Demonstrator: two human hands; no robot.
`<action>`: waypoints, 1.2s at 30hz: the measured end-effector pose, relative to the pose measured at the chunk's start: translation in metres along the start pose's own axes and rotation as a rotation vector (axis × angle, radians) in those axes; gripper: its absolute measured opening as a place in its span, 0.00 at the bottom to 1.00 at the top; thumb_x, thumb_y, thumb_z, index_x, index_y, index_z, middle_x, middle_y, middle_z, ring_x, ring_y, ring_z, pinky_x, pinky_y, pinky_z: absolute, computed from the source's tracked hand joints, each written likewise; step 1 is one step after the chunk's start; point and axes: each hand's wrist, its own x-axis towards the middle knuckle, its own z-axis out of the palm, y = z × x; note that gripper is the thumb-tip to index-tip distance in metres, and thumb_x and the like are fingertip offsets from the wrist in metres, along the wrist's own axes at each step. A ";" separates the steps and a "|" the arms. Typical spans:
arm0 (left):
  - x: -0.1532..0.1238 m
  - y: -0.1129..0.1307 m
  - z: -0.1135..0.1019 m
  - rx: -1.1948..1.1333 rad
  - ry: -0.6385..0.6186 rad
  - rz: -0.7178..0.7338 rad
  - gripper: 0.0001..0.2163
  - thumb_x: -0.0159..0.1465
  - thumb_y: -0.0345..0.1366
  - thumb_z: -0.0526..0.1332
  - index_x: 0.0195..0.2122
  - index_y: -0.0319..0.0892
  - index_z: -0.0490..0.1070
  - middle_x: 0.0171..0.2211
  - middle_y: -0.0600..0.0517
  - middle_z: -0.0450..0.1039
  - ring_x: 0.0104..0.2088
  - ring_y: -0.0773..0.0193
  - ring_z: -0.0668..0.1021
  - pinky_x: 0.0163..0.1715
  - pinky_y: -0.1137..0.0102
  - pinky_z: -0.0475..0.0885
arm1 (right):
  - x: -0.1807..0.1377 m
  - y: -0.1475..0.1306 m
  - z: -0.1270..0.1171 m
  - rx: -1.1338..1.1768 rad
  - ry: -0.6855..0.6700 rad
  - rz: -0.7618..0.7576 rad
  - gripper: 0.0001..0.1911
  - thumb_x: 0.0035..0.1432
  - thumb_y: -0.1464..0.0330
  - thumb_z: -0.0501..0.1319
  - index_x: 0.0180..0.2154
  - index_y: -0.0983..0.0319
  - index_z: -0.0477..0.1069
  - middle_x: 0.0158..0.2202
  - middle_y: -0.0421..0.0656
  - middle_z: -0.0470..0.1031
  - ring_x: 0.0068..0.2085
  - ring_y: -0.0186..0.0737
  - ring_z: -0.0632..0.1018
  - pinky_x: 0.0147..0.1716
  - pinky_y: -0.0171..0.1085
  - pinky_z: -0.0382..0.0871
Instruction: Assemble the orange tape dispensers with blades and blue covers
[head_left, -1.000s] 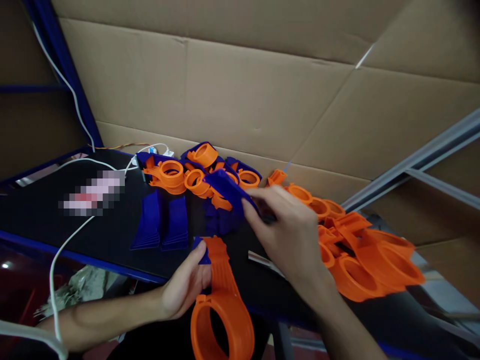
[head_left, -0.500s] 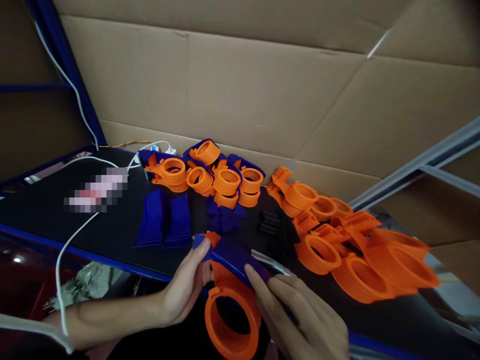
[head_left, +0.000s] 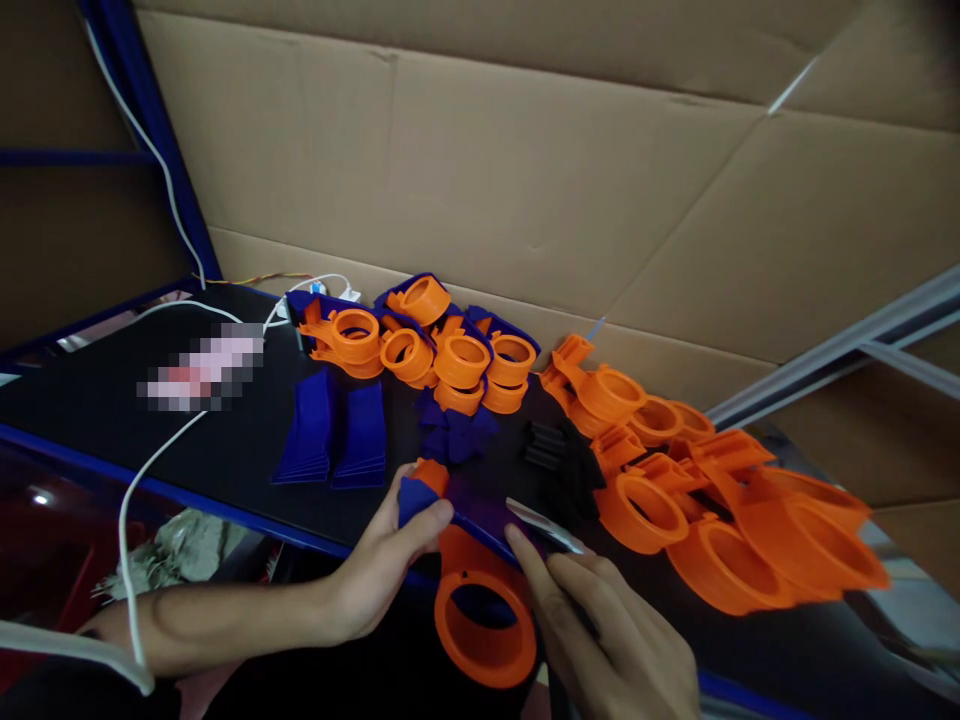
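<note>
My left hand is closed around the upper end of an orange tape dispenser, with its thumb on a small blue flap. A long blue plate lies along the dispenser's upper side, and its ring hangs below, in front of the table edge. My right hand grips a tool with a pale metal blade; the handle is mostly hidden, so its exact kind is unclear. The right index fingertip rests at the blue plate's right end. Small blue pieces lie just beyond the hands.
Two stacks of blue plates lie left on the black table. Dispensers with blue parts are piled behind; plain orange dispensers crowd the right. Black pieces lie between. A white cable hangs at left; cardboard walls the back.
My left hand and the tape dispenser have shifted right, and the ring has risen slightly. The left thumb has slid lower across the blue flap. My right hand still grips the bladed tool.
</note>
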 end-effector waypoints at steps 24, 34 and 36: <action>-0.012 0.008 0.001 0.460 -0.333 0.450 0.38 0.35 0.41 0.82 0.49 0.44 0.73 0.42 0.46 0.75 0.42 0.52 0.79 0.43 0.64 0.74 | 0.005 -0.004 0.018 1.280 -0.142 0.775 0.15 0.54 0.55 0.70 0.34 0.59 0.75 0.33 0.41 0.70 0.35 0.38 0.71 0.33 0.33 0.65; -0.009 0.002 0.003 0.388 -0.382 0.463 0.42 0.34 0.39 0.82 0.54 0.48 0.73 0.54 0.43 0.71 0.49 0.49 0.79 0.49 0.63 0.75 | 0.009 0.001 0.017 1.459 -0.180 0.917 0.13 0.50 0.61 0.72 0.31 0.58 0.70 0.34 0.39 0.68 0.38 0.38 0.68 0.38 0.33 0.61; -0.009 0.006 0.003 0.386 -0.406 0.447 0.43 0.35 0.38 0.82 0.55 0.49 0.72 0.57 0.42 0.70 0.51 0.48 0.79 0.51 0.61 0.74 | 0.009 0.001 0.014 1.456 -0.182 0.927 0.14 0.50 0.62 0.73 0.30 0.58 0.70 0.33 0.38 0.67 0.38 0.38 0.67 0.39 0.32 0.61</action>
